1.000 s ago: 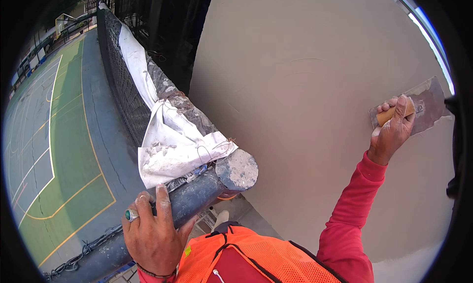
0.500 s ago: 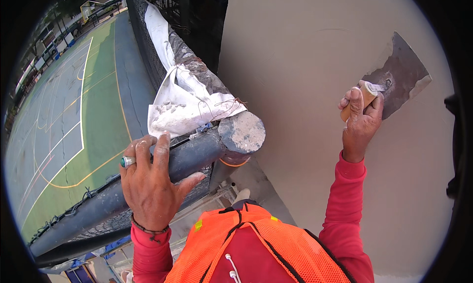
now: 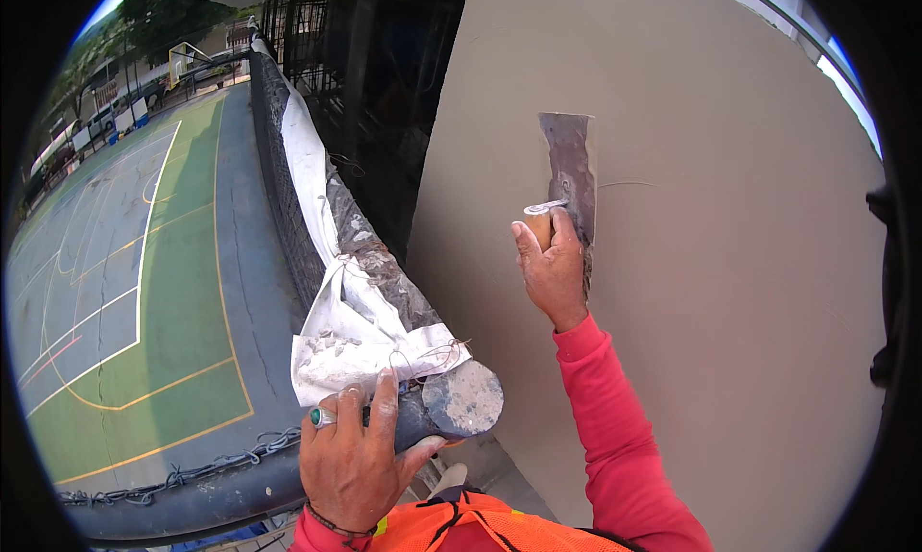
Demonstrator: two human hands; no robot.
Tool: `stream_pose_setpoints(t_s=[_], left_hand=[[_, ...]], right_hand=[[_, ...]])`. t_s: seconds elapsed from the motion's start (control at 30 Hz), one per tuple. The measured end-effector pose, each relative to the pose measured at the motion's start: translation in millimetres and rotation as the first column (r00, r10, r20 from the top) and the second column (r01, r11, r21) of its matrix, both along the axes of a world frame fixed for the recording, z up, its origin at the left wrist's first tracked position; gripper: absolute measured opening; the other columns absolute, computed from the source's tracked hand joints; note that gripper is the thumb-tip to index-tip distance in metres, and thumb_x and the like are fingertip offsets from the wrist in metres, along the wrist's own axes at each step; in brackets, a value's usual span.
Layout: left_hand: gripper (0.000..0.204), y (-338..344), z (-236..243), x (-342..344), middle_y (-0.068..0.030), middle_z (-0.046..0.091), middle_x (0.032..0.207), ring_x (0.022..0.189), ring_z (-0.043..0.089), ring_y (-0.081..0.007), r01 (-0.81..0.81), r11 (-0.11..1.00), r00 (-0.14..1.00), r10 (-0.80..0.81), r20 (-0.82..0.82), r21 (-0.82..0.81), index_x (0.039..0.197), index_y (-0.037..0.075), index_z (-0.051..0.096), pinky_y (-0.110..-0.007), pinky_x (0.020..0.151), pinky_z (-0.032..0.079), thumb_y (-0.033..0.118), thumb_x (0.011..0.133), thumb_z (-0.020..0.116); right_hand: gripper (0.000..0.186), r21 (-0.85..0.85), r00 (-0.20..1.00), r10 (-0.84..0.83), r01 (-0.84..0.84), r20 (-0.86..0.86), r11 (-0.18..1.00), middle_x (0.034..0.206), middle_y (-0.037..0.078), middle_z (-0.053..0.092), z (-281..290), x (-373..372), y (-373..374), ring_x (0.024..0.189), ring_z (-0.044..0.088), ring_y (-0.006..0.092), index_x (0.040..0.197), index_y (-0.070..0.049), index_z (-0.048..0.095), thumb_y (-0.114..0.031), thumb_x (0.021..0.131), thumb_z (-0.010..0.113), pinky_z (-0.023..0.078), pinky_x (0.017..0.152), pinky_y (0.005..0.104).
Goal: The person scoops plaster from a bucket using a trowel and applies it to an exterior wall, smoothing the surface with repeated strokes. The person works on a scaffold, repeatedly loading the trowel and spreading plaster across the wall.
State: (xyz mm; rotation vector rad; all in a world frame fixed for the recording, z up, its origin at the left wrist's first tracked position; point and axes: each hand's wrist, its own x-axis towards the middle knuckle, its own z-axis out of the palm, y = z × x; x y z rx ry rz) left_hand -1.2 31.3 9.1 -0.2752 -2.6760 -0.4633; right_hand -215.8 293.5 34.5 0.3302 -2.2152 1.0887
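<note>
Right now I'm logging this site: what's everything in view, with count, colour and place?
Wall: one, beige, centre and right
Trowel: one, brownish with tan handle, at the wall
Pipe: one, dark blue, lower left
Post end: one, dark, crusted, right of the pipe
Mesh fence: one, dark, left of centre
Sheet: one, white, beside the fence
Court: one, green and blue, left
Trees: several, green, upper left
Ring: one, silver and green, left hand
Vest: one, orange, bottom
Sleeves: two, red, lower edge
Left hand: one, bare, on the pipe
Right hand: one, bare, holding the trowel
</note>
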Motion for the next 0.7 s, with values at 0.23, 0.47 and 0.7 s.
stream_pose_setpoints(t_s=[0.23, 0.47, 0.7], left_hand=[[0.089, 0, 4, -5, -0.0129, 0.066, 0.105, 0.092, 0.065, -0.0329, -0.013, 1.000, 0.998, 0.012, -0.058, -0.016, 0.135, 0.006, 0.066, -0.047, 0.078, 0.049, 0.069, 0.073, 0.080], [0.073, -8, 2, -6, -0.0139, 0.065, 0.111, 0.097, 0.064, -0.0318, 0.007, 1.000, 0.999, -0.007, -0.038, 0.004, 0.141, 0.012, 0.063, -0.045, 0.082, 0.052, 0.060, 0.086, 0.071], [0.070, -10, 3, -11, -0.0123, 0.064, 0.111, 0.100, 0.064, -0.0305, 0.019, 1.000, 1.000, -0.020, -0.018, -0.017, 0.143, 0.013, 0.062, -0.045, 0.093, 0.051, 0.060, 0.091, 0.067]], right_hand=[[0.042, 0.368, 0.972, -0.064, -0.024, 0.225, 0.930, 0.106, 0.030, 0.072, 18, -132, -47, 0.100, 0.069, 0.0491, 0.116, 0.003, 0.061, -0.034, 0.097, 0.069, 0.053, 0.089, 0.0542], [0.036, 0.327, 0.821, -0.125, -0.079, 0.558, 0.942, 0.087, 0.013, 0.070, -10, -240, -89, 0.070, 0.070, 0.0244, 0.115, -0.001, 0.063, -0.032, 0.098, 0.070, 0.056, 0.060, 0.0409], [0.049, 0.318, 0.839, -0.066, -0.131, 0.540, 0.939, 0.087, 0.012, 0.067, 76, -273, -77, 0.060, 0.064, 0.0200, 0.129, 0.003, 0.062, -0.035, 0.099, 0.068, 0.057, 0.053, 0.0344]])
